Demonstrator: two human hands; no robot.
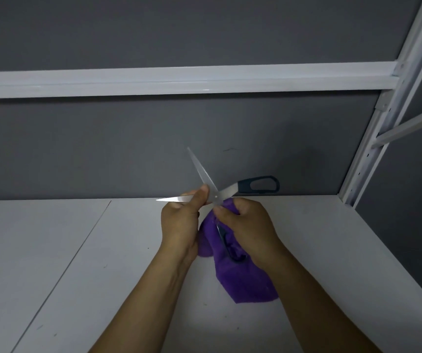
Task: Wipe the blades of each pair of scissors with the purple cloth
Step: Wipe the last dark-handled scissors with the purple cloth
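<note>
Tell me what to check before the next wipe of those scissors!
1. Scissors opened wide, blades apart: ok.
2. Left hand pinches the blade pointing left and steadies it: ok.
3. Right hand has the purple cloth: ok.
4. Cloth on a blade: not ok; it is bunched below the pivot and both blades are bare.
5. Sharp edge away from skin: cannot tell.
</note>
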